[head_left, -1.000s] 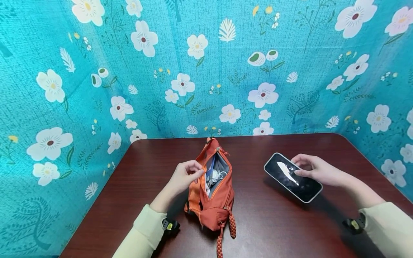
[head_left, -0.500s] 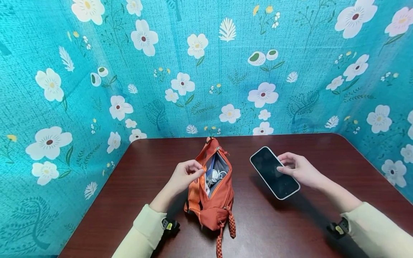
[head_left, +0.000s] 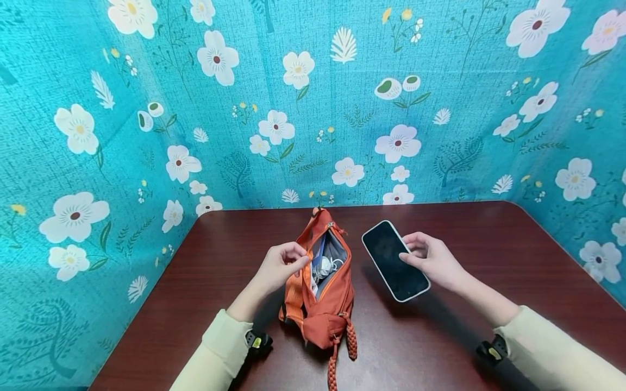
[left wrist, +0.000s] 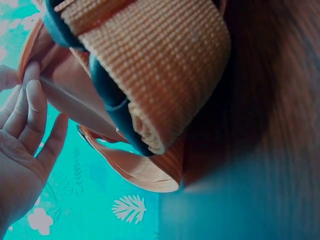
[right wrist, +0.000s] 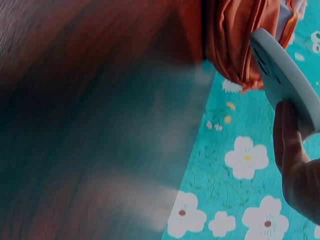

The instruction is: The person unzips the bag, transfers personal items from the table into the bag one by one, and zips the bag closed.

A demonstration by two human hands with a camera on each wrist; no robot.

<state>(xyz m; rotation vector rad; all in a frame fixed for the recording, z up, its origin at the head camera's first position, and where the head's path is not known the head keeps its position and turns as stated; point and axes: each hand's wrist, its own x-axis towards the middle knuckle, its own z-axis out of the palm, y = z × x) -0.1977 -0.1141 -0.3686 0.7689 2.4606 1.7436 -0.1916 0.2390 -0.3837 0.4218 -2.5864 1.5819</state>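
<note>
An orange-red waist bag [head_left: 332,309] lies unzipped on the table, its grey lining showing. Inside are white coiled earphones [head_left: 325,267] and a blue flat item [head_left: 319,248]; other contents are too small to tell. My left hand [head_left: 280,270] pinches the left edge of the bag's opening; the left wrist view shows the fingers [left wrist: 34,95] on that edge, near the bag's webbing strap [left wrist: 160,65]. To the right of the bag, my right hand [head_left: 435,262] holds a smartphone [head_left: 393,263] in a pale case above the table, thumb on the dark screen, fingers beneath.
The dark red-brown wooden table [head_left: 225,244] carries the bag. A teal flowered cloth [head_left: 313,108] hangs behind the table and along both sides. Braided orange zip pulls [head_left: 351,342] trail from the bag's near end.
My right hand has carried the smartphone leftward toward the bag, turning it more upright in the head view. The left hand and the bag have stayed in place.
</note>
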